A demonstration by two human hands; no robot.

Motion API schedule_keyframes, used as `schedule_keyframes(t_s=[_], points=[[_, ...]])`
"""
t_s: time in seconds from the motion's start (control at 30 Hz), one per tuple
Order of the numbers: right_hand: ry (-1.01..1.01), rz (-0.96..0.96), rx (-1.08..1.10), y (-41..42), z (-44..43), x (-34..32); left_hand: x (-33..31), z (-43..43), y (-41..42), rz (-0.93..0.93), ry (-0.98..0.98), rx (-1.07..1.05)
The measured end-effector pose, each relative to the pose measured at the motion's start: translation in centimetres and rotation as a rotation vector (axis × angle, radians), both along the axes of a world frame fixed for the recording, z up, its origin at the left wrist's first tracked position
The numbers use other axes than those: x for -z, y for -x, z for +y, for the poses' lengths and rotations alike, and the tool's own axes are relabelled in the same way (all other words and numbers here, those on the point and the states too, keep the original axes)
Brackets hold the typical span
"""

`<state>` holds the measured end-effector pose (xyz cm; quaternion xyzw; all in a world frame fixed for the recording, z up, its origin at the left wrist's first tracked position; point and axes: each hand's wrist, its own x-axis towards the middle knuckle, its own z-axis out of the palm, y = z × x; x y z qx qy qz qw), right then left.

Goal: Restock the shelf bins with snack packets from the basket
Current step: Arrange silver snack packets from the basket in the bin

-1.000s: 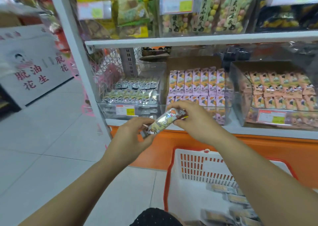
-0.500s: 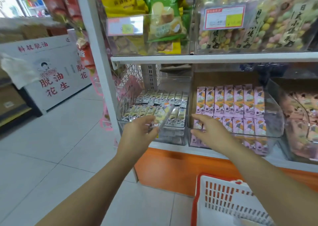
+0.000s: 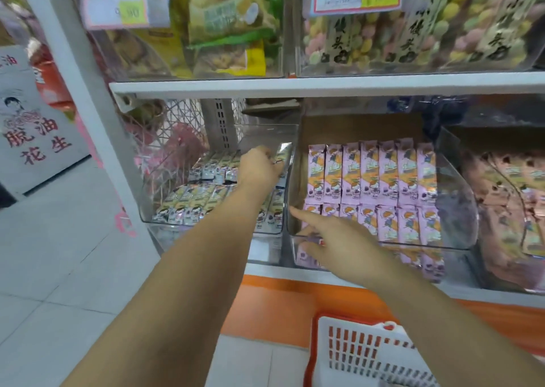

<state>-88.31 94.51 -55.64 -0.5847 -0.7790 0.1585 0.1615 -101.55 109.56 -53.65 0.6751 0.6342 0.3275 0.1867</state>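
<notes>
Head view: left hand [image 3: 259, 171] in clear bin [image 3: 168, 224], its grip hidden; right hand [image 3: 339, 245], fingers apart, before pink packets [image 3: 371, 174].

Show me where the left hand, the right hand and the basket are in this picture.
left hand [image 3: 259, 170], head view, back of the hand.
right hand [image 3: 339, 239], head view, back of the hand.
basket [image 3: 351, 321], head view, white upper edge of its wall.

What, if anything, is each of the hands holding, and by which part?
The left hand appears to grip a snack packet by its lower end, inside the left bin; its fingers are mostly hidden. The right hand holds nothing.
</notes>
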Motion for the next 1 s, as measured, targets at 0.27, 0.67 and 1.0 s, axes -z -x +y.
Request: schedule_keyframes(t_s=[0.27, 0.67, 1.0], points=[[-0.011, -0.052, -0.016, -0.3, 0.4, 0.4, 1.2, 1.6, -0.7, -0.022, 0.082, 0.115], [-0.53, 0.238, 0.02, -1.1, -2.8, 3.0, 3.3, -12.8, 2.9, -0.312, -0.42, 0.145], [-0.008, 0.035, 0.115, -8.4, -10.8, 12.5, 20.1, -21.4, 0.1, 0.009, -0.038, 0.407]])
